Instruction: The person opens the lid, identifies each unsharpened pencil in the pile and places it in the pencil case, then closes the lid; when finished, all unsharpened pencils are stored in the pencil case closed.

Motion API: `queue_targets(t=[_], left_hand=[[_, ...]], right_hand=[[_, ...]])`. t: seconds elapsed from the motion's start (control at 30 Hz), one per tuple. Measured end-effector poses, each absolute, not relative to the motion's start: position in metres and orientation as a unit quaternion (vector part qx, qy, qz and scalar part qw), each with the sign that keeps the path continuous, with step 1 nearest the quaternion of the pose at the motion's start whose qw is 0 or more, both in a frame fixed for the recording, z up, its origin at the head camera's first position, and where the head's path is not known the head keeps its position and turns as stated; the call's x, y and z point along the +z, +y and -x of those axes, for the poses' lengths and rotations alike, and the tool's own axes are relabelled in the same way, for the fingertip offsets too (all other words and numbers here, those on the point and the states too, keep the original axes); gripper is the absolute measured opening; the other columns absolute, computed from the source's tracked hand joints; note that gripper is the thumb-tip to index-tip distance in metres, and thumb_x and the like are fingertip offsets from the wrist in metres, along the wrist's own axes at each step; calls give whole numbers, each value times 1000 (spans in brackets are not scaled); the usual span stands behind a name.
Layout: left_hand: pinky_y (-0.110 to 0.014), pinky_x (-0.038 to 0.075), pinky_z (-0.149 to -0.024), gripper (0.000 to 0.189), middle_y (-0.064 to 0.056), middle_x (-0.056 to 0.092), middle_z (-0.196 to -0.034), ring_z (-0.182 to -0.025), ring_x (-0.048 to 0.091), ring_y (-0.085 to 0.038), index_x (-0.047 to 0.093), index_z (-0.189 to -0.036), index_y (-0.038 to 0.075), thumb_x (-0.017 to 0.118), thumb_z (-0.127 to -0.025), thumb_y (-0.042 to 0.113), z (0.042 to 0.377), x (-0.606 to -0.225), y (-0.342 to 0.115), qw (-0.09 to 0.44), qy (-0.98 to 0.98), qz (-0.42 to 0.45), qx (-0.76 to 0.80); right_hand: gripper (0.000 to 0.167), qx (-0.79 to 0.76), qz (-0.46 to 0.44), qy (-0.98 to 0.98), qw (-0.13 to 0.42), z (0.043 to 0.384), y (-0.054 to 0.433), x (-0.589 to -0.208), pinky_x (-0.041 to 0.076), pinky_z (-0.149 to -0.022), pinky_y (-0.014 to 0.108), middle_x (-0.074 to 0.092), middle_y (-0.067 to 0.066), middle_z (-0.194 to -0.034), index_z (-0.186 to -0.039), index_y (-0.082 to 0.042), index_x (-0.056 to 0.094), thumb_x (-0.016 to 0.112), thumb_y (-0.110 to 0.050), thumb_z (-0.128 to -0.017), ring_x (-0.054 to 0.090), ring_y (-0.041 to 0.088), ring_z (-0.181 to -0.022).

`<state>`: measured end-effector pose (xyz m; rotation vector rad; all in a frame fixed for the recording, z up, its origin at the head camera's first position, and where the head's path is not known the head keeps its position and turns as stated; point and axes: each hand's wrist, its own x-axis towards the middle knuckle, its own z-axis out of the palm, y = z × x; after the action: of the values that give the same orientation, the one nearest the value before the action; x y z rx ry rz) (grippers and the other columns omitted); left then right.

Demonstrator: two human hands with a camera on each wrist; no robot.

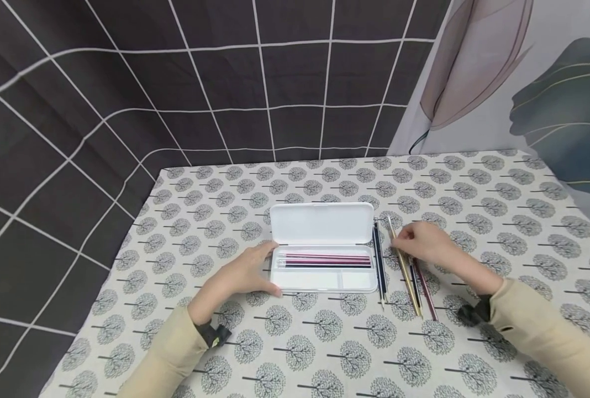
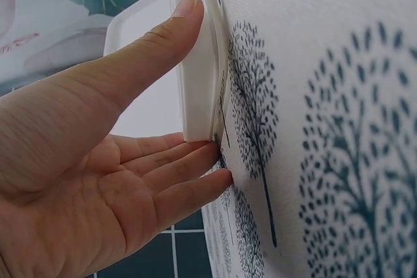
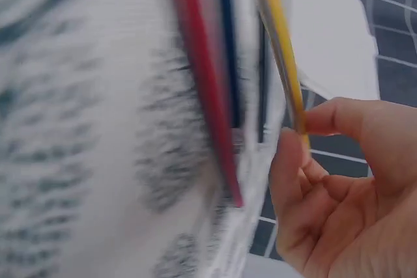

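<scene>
A white pencil case [image 1: 305, 280] lies with its hinged lid [image 1: 322, 223] raised toward the back. Its long compartment holds several pencils [image 1: 327, 262], pink, maroon and dark. My left hand [image 1: 245, 271] holds the case's left end, thumb [image 2: 189, 17] against the near wall and fingertips at the end wall. Right of the case, my right hand [image 1: 426, 243] pinches a gold pencil [image 1: 406, 273] between thumb and fingertips. In the right wrist view the pencil [image 3: 280, 37] slants up from the fingertips, its far end out of frame.
Dark pencils [image 1: 380, 265] lie along the case's right side. A maroon pencil [image 1: 428, 293] and a dark one [image 1: 415, 282] lie just right of the gold pencil. The tablecloth [image 1: 305, 354] has a tree print. A dark gridded curtain [image 1: 295, 83] hangs behind the table.
</scene>
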<state>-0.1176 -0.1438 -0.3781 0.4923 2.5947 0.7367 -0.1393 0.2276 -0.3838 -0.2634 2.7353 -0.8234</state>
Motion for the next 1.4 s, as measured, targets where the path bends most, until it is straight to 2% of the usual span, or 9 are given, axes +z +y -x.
queue_targets(t=[0.17,0.33,0.57,0.67,0.8,0.9,1.1,1.27,1.4], left_hand=[[-46,32,-109,102,-13,44,-141,-129,42,-29,38,-139,6,89,-53,30,118,-379,-143,198,926,-180,268],[-46,32,-109,104,-12,43,-142,-130,40,-30,37,-140,6,89,-53,30,117,-379,-144,198,928,-175,263],[-45,32,-109,104,-13,42,-143,-130,40,-29,36,-140,6,89,-54,31,117,-379,-144,197,928,-177,261],[-45,32,-109,105,-14,42,-143,-130,40,-29,36,-140,5,89,-54,31,117,-378,-144,197,927,-178,265],[-45,32,-109,105,-13,42,-143,-130,40,-29,36,-140,5,89,-54,31,117,-378,-144,199,927,-175,266],[-45,31,-110,105,-13,42,-143,-131,40,-29,35,-141,6,89,-54,31,117,-379,-144,199,927,-176,266],[-44,31,-110,106,-13,41,-143,-131,39,-28,34,-141,5,89,-54,31,118,-380,-145,198,927,-179,265],[-45,30,-110,106,-13,41,-144,-132,38,-29,34,-142,6,89,-54,31,118,-381,-145,200,926,-176,267],[-46,30,-110,106,-13,40,-144,-132,38,-29,34,-142,6,89,-54,31,118,-380,-145,200,926,-174,267]], right_hand=[[23,-329,86,936,95,145,226,-366,48,-50,24,63,4,-72,-86,-2,63,57,-24,-90,56,16,-59],[25,-412,85,905,62,152,225,-354,57,-63,29,67,12,-84,-99,3,59,51,-19,-93,64,20,-70],[25,-519,121,845,45,158,208,-351,58,-66,35,68,20,-93,-109,7,52,50,-13,-94,66,11,-74],[25,-545,152,824,34,159,198,-349,58,-67,35,66,22,-95,-110,9,51,52,-10,-94,67,10,-78],[23,-548,199,812,12,160,183,-349,58,-70,27,65,24,-97,-110,9,53,54,-6,-92,67,8,-81],[22,-511,236,826,4,160,174,-354,56,-72,22,68,18,-95,-109,7,56,59,-4,-89,66,7,-81],[20,-430,302,851,22,156,165,-364,55,-68,22,69,4,-90,-104,-1,63,65,-6,-85,64,12,-81],[18,-375,352,853,94,153,163,-376,56,-67,20,69,5,-90,-103,-1,63,63,-4,-85,66,16,-80],[13,-303,381,863,137,151,160,-384,55,-70,19,69,-1,-86,-97,-7,66,65,-10,-85,64,8,-78]])
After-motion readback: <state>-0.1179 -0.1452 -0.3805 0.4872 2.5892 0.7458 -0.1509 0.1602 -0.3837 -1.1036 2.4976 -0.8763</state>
